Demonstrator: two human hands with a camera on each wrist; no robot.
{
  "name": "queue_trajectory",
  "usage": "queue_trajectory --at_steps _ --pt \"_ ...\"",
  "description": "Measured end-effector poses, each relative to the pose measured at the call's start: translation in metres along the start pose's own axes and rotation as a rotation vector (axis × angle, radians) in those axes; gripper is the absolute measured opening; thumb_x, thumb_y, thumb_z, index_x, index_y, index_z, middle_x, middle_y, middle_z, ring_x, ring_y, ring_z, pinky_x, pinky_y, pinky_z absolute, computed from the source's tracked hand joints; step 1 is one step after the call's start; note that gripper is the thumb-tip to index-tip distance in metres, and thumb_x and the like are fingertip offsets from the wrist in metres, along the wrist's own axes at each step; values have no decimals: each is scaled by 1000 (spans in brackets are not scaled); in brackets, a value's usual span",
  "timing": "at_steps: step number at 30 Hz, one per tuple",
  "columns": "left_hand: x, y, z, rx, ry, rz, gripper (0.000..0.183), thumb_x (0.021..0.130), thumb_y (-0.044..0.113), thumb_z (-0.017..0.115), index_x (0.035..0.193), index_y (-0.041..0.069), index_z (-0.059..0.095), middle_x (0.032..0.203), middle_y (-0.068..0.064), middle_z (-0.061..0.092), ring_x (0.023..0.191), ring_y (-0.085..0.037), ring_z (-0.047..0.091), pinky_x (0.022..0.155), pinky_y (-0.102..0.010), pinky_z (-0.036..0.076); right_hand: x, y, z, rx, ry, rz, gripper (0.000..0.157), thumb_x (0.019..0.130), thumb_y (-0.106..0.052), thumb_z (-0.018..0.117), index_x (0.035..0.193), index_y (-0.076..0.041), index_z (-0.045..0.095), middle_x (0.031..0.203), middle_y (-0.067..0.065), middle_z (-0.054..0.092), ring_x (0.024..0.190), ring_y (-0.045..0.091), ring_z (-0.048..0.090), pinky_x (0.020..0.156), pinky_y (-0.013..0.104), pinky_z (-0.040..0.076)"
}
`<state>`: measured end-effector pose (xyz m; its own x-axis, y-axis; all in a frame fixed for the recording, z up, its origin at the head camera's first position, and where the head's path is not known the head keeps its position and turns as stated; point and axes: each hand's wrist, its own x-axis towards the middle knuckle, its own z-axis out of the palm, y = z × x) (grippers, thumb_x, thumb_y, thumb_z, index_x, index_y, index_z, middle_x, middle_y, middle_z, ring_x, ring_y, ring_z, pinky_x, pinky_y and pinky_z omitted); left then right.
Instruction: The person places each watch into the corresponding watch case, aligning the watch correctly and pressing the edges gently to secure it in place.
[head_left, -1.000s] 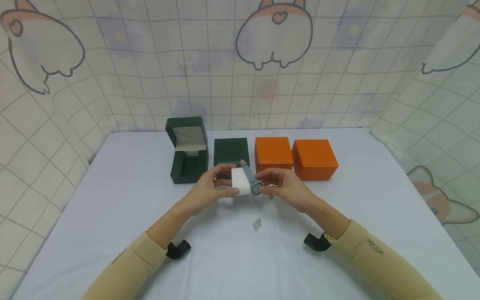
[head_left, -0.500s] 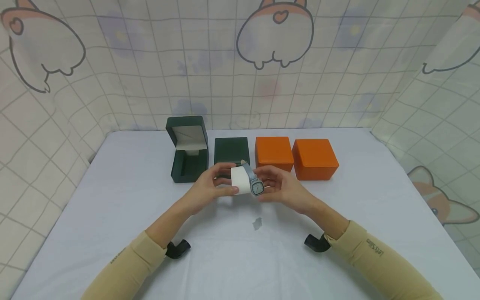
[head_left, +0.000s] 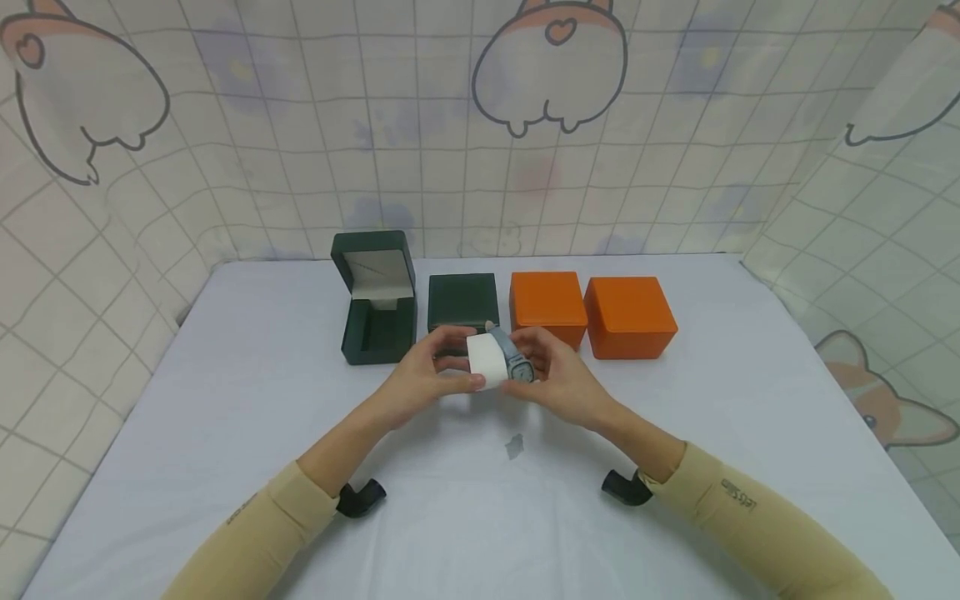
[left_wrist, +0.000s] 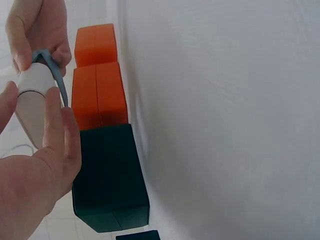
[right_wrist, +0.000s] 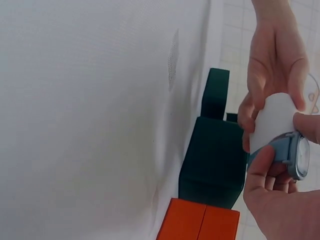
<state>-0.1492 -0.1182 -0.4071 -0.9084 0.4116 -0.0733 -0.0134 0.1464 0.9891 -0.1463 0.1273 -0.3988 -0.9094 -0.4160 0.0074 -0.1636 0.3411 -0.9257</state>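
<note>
My left hand point(head_left: 420, 375) grips a white watch cushion point(head_left: 487, 362) by its left end, thumb in front and fingers behind. At the cushion's right end is a wristwatch point(head_left: 520, 368) with a pale blue strap. My right hand point(head_left: 562, 379) holds the watch there, and its thumb touches the cushion's end. In the right wrist view the strap point(right_wrist: 281, 149) lies along the cushion, with the watch face turned outward. The left wrist view has the strap point(left_wrist: 59, 77) arching away from the cushion point(left_wrist: 34, 107). Fingers hide part of the strap.
An open green box point(head_left: 380, 265) stands behind my left hand, its lid raised. To its right are a closed green box point(head_left: 462, 300) and two closed orange boxes point(head_left: 548, 300). A grey patch point(head_left: 514, 447) marks the white tablecloth point(head_left: 480, 533) in front.
My right hand has shifted left, and its thumb has moved from the watch to the cushion's end. The watch face has turned into view. The left hand and cushion have moved slightly right.
</note>
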Motion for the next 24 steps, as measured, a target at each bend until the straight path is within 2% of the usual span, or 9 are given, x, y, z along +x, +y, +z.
queue_trajectory --at_steps 10,24 --pt "2 3 6 27 42 -8 70 88 10 83 148 11 46 147 -11 48 118 -28 62 100 -43 53 0 2 3 -60 69 -68 57 89 -10 81 137 -8 50 123 11 62 106 29 59 98 43 52" --pt "6 4 13 59 86 -19 71 88 13 84 147 13 45 144 -11 49 115 -27 63 101 -44 53 -1 1 8 -91 124 -55 55 90 -9 78 137 -11 49 124 11 62 108 29 58 100 45 52"
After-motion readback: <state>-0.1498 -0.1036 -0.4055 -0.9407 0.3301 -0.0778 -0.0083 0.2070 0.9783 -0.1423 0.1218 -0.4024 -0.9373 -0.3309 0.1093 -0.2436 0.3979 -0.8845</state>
